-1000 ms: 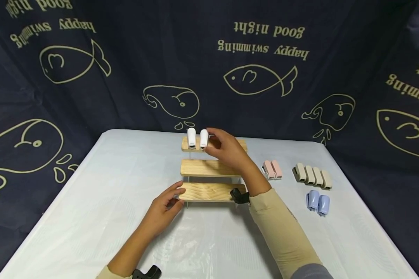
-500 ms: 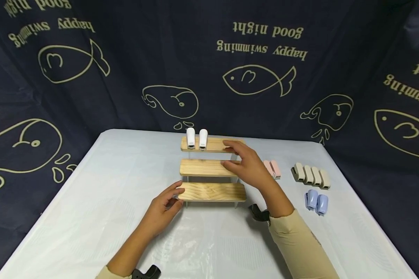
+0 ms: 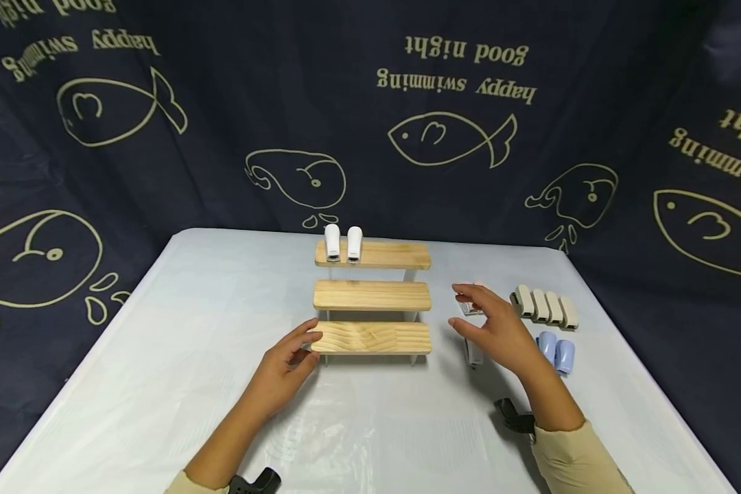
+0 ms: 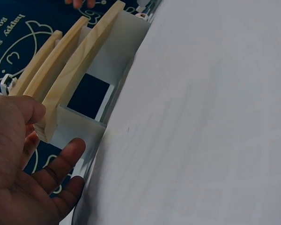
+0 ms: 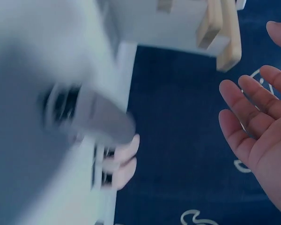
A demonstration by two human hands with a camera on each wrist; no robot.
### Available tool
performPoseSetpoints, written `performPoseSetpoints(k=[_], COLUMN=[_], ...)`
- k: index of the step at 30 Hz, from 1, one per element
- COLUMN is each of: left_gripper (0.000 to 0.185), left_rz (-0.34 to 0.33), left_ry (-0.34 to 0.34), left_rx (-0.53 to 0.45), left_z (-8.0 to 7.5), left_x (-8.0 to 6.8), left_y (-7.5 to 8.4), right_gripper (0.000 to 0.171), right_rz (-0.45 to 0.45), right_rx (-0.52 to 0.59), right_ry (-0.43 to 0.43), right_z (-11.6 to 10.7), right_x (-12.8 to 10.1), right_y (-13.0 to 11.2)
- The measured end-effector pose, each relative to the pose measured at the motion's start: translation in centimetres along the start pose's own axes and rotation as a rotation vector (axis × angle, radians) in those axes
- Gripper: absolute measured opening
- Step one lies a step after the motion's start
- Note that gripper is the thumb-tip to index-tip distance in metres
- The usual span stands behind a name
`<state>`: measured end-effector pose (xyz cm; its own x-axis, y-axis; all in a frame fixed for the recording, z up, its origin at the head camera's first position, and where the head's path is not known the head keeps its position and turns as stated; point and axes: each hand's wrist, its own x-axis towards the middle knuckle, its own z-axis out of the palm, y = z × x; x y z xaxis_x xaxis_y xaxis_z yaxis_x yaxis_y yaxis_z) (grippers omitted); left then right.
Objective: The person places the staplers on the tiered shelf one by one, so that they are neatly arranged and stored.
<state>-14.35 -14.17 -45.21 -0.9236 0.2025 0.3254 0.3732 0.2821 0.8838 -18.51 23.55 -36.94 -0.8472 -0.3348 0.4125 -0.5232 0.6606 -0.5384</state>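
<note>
A three-tier wooden shelf stand (image 3: 370, 337) with clear supports stands mid-table. My left hand (image 3: 282, 374) holds the left end of its lowest board between thumb and fingers; in the left wrist view the thumb (image 4: 35, 110) lies against the board's end. Two white mini staplers (image 3: 354, 245) sit side by side at the left of the top board. My right hand (image 3: 494, 329) is off the stand's right side, fingers apart and holding nothing. Under it lies a grey mini stapler (image 5: 103, 117), blurred in the right wrist view, with two pink mini staplers (image 5: 125, 171) beyond it.
Several beige mini staplers (image 3: 545, 307) lie in a row at the table's right, with two blue ones (image 3: 556, 351) nearer me. A dark fish-print cloth (image 3: 296, 89) hangs behind the white-covered table (image 3: 160, 384).
My right hand has let go of the right-hand white mini stapler on the top board and moved right and nearer me, above the grey one. My left hand stays at the stand.
</note>
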Motion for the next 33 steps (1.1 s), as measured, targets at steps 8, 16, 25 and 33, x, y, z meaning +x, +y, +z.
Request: performPoseSetpoints(k=[8, 16, 25, 33], left_gripper=[0.034, 0.035, 0.034, 0.033], left_rz=[-0.018, -0.016, -0.015, -0.001], left_ry=[-0.006, -0.012, -0.018, -0.019], left_rx=[0.008, 0.022, 0.029, 0.03], left_z=[-0.1, -0.2, -0.3, -0.3], left_x=[0.0, 0.0, 0.0, 0.1], left_y=[0.1, 0.0, 0.0, 0.0], right_gripper=[0.055, 0.053, 0.061, 0.061], right_rz=[0.02, 0.075, 0.17, 0.139], right_rx=[-0.071, -0.08, -0.098, -0.121], right_ry=[-0.032, -0.068, -0.207, -0.223], right_z=[-1.0, -1.1, -0.4, 0.0], right_x=[-2.4, -4.2, -4.9, -5.2], right_y=[2.2, 3.8, 4.9, 5.3])
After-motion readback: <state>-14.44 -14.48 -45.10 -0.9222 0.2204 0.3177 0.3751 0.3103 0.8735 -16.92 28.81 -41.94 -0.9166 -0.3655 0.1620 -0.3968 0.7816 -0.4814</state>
